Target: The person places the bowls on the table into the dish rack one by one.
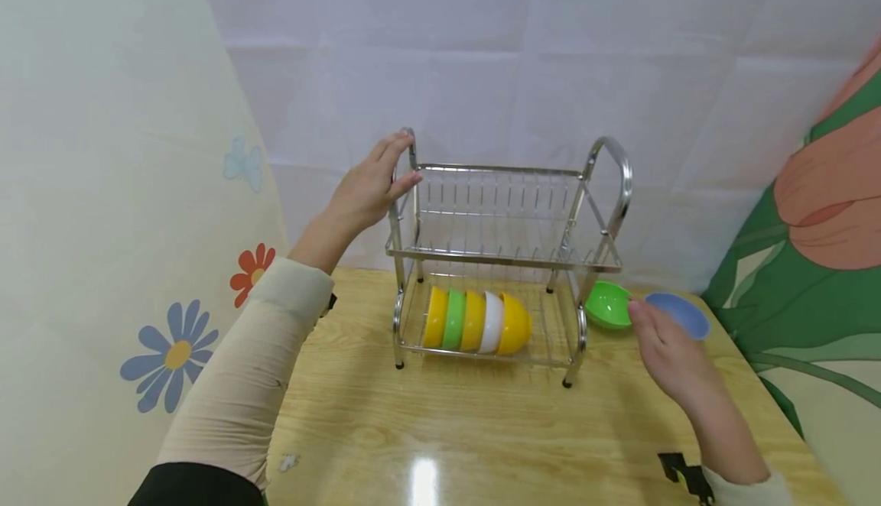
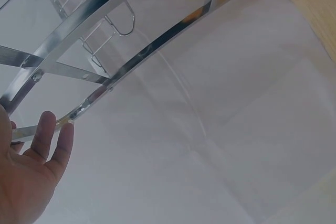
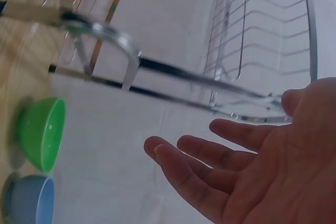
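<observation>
A two-tier metal dish rack stands on the table. My left hand holds the arched handle at its upper left. In the left wrist view, the fingers of that left hand bend around the chrome tube. Several small bowls, including a yellow bowl, a white bowl and a green bowl, stand on edge in a row on the lower tier. Right of the rack, my right hand is in the air with nothing in it, its fingers loosely extended in the right wrist view.
Another green bowl and a blue bowl sit on the table to the right of the rack. The rack's upper tier has wire dividers. A white sheet hangs behind; flower-patterned panels flank the table.
</observation>
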The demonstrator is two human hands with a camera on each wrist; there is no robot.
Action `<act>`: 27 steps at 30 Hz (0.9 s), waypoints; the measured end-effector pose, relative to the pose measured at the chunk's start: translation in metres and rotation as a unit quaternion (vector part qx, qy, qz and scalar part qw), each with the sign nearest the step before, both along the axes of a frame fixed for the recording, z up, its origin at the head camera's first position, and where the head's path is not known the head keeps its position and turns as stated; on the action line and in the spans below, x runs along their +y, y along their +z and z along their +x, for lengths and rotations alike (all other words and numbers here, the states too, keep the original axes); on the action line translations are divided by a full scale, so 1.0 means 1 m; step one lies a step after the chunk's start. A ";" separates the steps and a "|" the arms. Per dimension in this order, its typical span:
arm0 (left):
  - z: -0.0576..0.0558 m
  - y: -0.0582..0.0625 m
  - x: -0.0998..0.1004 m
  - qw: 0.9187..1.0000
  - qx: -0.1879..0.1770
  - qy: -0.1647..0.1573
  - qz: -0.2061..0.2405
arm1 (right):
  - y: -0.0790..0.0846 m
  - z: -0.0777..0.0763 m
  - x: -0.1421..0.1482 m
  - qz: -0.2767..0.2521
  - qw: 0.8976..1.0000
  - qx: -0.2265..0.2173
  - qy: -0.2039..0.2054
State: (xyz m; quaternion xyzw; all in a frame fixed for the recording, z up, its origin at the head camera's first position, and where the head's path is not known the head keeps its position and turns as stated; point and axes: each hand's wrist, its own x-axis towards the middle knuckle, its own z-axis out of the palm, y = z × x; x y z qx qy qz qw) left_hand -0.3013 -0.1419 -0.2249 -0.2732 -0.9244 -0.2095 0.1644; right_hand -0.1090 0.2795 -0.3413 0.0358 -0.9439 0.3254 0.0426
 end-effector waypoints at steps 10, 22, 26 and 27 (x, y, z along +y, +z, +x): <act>0.001 0.000 0.004 1.000 -0.006 0.001 -0.003 | -0.023 -0.004 0.058 0.059 0.997 0.017 -0.036; 0.002 0.000 0.005 1.000 -0.008 0.005 0.000 | -0.056 -0.025 0.126 0.094 0.992 -0.025 -0.084; 0.001 -0.002 0.006 1.000 -0.006 0.006 -0.001 | -0.066 -0.032 0.138 0.092 0.991 -0.011 -0.094; 0.001 -0.002 0.006 1.000 -0.005 0.005 0.000 | -0.068 -0.033 0.140 0.091 0.991 -0.011 -0.097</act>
